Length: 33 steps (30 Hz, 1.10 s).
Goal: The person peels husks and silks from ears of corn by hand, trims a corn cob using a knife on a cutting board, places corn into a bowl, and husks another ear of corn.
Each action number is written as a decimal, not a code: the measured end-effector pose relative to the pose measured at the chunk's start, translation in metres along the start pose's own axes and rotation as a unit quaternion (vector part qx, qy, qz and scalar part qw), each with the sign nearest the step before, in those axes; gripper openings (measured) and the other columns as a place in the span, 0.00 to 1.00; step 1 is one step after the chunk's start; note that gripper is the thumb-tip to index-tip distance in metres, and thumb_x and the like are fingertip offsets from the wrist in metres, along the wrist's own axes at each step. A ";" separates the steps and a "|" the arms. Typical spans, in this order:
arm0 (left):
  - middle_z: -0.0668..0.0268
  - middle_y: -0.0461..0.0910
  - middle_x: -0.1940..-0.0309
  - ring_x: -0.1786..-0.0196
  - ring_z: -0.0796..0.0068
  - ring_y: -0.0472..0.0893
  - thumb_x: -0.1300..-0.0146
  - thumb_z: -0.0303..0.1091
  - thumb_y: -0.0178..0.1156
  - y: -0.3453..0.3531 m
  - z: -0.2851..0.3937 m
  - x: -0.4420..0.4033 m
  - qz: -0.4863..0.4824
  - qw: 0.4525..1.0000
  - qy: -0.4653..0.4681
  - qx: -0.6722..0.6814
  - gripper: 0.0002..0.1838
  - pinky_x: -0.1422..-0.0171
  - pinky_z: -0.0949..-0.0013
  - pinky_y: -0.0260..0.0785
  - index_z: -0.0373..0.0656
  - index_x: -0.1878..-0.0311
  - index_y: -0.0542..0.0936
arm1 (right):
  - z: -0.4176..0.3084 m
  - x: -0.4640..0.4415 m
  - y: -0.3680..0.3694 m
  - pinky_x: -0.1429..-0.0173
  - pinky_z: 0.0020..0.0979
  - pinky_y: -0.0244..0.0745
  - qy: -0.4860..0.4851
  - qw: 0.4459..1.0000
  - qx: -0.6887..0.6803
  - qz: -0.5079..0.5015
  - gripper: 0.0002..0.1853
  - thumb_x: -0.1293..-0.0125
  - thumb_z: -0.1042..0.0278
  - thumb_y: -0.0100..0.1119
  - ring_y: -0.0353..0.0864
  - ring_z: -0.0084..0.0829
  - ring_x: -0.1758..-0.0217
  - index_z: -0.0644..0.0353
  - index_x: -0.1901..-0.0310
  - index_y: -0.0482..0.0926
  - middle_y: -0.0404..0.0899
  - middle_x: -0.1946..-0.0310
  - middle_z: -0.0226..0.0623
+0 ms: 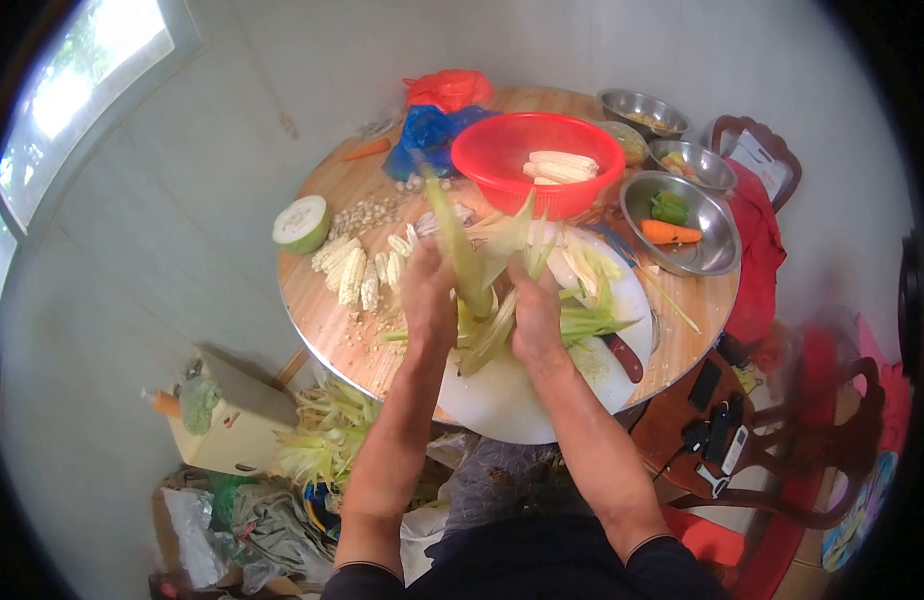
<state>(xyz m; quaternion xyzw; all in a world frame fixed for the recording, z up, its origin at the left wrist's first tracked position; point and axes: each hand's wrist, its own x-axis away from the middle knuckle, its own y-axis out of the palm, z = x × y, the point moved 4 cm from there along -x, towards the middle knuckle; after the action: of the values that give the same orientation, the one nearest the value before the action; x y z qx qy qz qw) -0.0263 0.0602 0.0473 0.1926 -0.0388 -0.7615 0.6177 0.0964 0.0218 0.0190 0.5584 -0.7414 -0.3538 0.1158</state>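
Over the round white cutting board (502,405), both my hands are closed on an ear of corn's pale green husk leaves (469,265). My left hand (429,295) grips the leaves on the left side, slightly smeared by motion. My right hand (535,312) is wrapped round leaves on the other side. The ear inside is mostly hidden. Loose husks (594,320) lie on the board by my right hand, near a knife with a dark red handle (623,357). Left of my left hand is a group of husked white corn ears (351,278).
Behind the board stands a red plastic basket (472,150) with husked corn. Steel bowls stand at right, one holding a carrot (670,232) and a green pepper (669,207). A cut melon (302,223) sits at the left edge. Husks (327,435) are piled below the table.
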 end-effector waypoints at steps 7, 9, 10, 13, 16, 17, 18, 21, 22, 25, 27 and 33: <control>0.61 0.80 0.59 0.56 0.65 0.80 0.24 0.34 0.50 -0.028 -0.031 -0.027 0.038 0.962 -0.040 0.266 0.12 0.44 0.60 0.75 0.37 0.46 0.75 | 0.015 0.009 -0.021 0.57 0.33 0.72 0.056 0.957 -0.251 0.130 0.06 0.19 0.64 0.48 0.72 0.26 0.63 0.56 0.54 0.70 0.71 0.66 0.31; 0.61 0.79 0.59 0.56 0.64 0.79 0.24 0.34 0.47 -0.042 -0.036 -0.036 0.096 0.947 -0.075 0.296 0.13 0.43 0.59 0.74 0.37 0.46 0.75 | 0.019 0.019 -0.033 0.62 0.31 0.69 0.046 0.946 -0.306 0.094 0.07 0.20 0.63 0.48 0.69 0.24 0.68 0.53 0.59 0.68 0.67 0.70 0.28; 0.61 0.78 0.59 0.56 0.63 0.79 0.23 0.34 0.44 -0.053 -0.040 -0.038 0.152 0.927 -0.111 0.324 0.14 0.43 0.57 0.74 0.37 0.46 0.74 | 0.017 0.027 -0.037 0.66 0.29 0.64 0.055 0.967 -0.228 0.101 0.10 0.20 0.61 0.49 0.65 0.22 0.71 0.52 0.61 0.66 0.64 0.72 0.26; 0.60 0.78 0.61 0.57 0.63 0.79 0.25 0.30 0.41 -0.110 -0.062 -0.060 0.068 0.992 0.068 0.084 0.14 0.45 0.58 0.75 0.36 0.47 0.74 | -0.002 0.052 -0.044 0.73 0.26 0.54 0.075 0.983 -0.094 0.136 0.10 0.21 0.63 0.48 0.57 0.19 0.77 0.50 0.64 0.64 0.58 0.76 0.22; 0.58 0.78 0.62 0.57 0.64 0.79 0.25 0.29 0.40 -0.135 -0.035 -0.078 0.124 0.951 -0.036 0.282 0.13 0.48 0.58 0.76 0.35 0.48 0.73 | -0.005 0.059 -0.071 0.76 0.24 0.50 0.064 0.989 0.007 0.134 0.11 0.21 0.62 0.50 0.54 0.17 0.80 0.49 0.64 0.64 0.55 0.78 0.20; 0.57 0.80 0.61 0.57 0.65 0.81 0.26 0.27 0.43 -0.119 -0.014 -0.067 0.109 0.969 -0.017 0.221 0.10 0.52 0.60 0.77 0.34 0.50 0.73 | -0.009 0.054 -0.070 0.73 0.24 0.58 0.072 0.987 0.037 0.142 0.11 0.22 0.59 0.54 0.61 0.18 0.75 0.55 0.62 0.71 0.62 0.77 0.23; 0.57 0.80 0.61 0.57 0.65 0.81 0.26 0.27 0.43 -0.113 -0.013 -0.064 0.111 0.969 -0.016 0.218 0.10 0.52 0.60 0.77 0.34 0.50 0.73 | -0.012 0.048 -0.066 0.70 0.24 0.66 0.080 0.984 0.066 0.147 0.15 0.24 0.56 0.58 0.69 0.19 0.71 0.61 0.59 0.78 0.69 0.75 0.26; 0.61 0.82 0.61 0.62 0.69 0.82 0.27 0.22 0.50 -0.078 -0.009 -0.050 0.099 0.985 0.027 0.136 0.08 0.56 0.65 0.77 0.36 0.49 0.76 | -0.030 0.023 -0.027 0.60 0.28 0.76 -0.022 0.963 0.264 0.058 0.21 0.31 0.58 0.69 0.79 0.24 0.62 0.68 0.46 0.81 0.82 0.67 0.35; 0.61 0.82 0.61 0.62 0.69 0.82 0.27 0.22 0.50 -0.066 -0.004 -0.041 0.100 0.985 0.029 0.137 0.08 0.56 0.65 0.77 0.36 0.49 0.76 | -0.042 0.018 -0.008 0.60 0.28 0.76 -0.023 0.963 0.264 0.056 0.21 0.31 0.58 0.69 0.79 0.24 0.62 0.68 0.46 0.81 0.82 0.67 0.35; 0.66 0.83 0.61 0.63 0.79 0.80 0.24 0.28 0.53 -0.040 0.000 -0.024 0.047 0.996 -0.009 0.077 0.11 0.60 0.73 0.72 0.39 0.44 0.79 | -0.062 -0.001 0.038 0.57 0.26 0.75 -0.036 0.927 0.371 -0.044 0.22 0.35 0.63 0.74 0.79 0.21 0.62 0.65 0.44 0.81 0.83 0.64 0.31; 0.63 0.82 0.59 0.60 0.76 0.81 0.26 0.28 0.55 -0.035 -0.002 -0.019 0.015 0.999 -0.011 0.032 0.12 0.56 0.71 0.74 0.38 0.44 0.78 | -0.051 -0.016 0.045 0.48 0.29 0.77 -0.013 0.926 0.361 -0.111 0.24 0.37 0.62 0.75 0.82 0.24 0.54 0.67 0.44 0.83 0.87 0.56 0.36; 0.61 0.83 0.52 0.56 0.75 0.82 0.28 0.28 0.57 -0.018 -0.006 -0.019 -0.032 0.999 0.006 -0.005 0.16 0.53 0.73 0.75 0.32 0.41 0.77 | -0.051 -0.020 0.050 0.47 0.36 0.77 -0.089 0.911 0.390 -0.104 0.21 0.36 0.64 0.73 0.84 0.33 0.55 0.67 0.45 0.82 0.87 0.56 0.45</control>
<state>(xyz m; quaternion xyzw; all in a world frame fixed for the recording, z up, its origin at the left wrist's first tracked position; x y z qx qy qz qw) -0.0377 0.0837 0.0409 0.1951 -0.0250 -0.7797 0.5944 0.0950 0.0262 0.0935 0.5995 -0.7652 -0.0945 -0.2150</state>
